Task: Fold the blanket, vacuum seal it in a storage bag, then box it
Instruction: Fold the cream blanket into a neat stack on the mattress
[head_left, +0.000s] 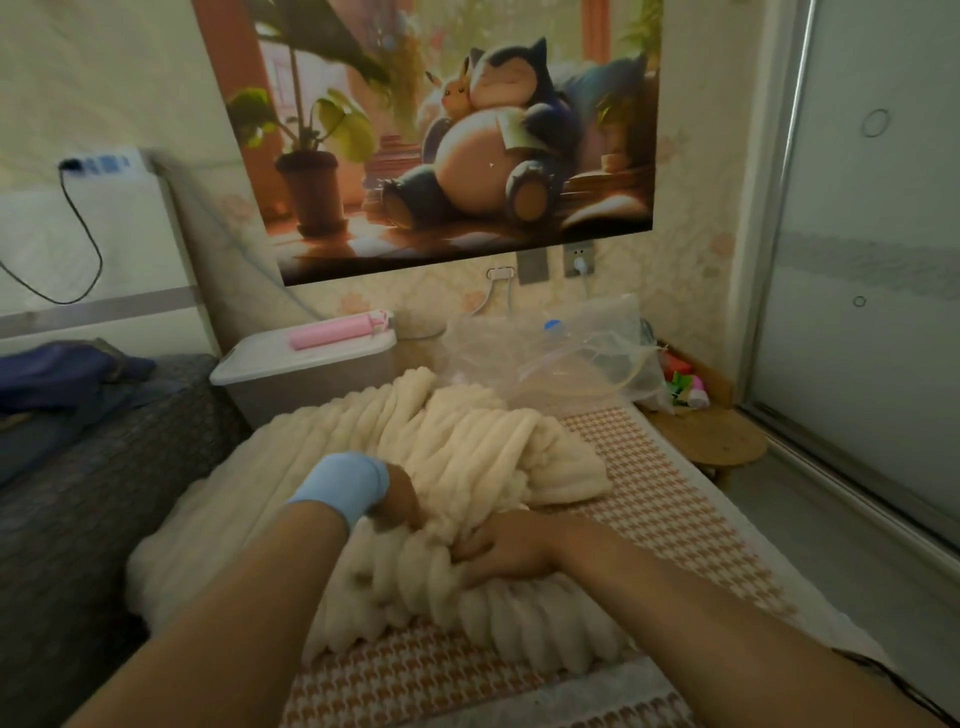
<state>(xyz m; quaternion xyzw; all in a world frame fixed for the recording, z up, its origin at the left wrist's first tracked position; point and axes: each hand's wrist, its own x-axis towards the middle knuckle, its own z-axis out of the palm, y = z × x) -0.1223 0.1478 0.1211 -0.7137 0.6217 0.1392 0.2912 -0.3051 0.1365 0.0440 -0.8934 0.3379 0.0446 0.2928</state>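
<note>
A cream ribbed fleece blanket (467, 441) lies bunched on a bed with a houndstooth sheet (665, 499). My left hand (400, 499), a blue band at its wrist, digs into a fold near the blanket's middle. My right hand (506, 545) grips the blanket's near edge beside it. A crumpled clear storage bag (566, 353) with a blue valve lies at the far end of the bed. To the left of the bag stands a grey box with a white lid (306, 364). A pink hand pump (337, 330) lies on the lid.
A dark woven sofa (104, 493) with blue clothes runs along the left. A round wooden stool (711, 441) with small toys stands at the right, beside a sliding door (872, 260). A poster and wall sockets are behind.
</note>
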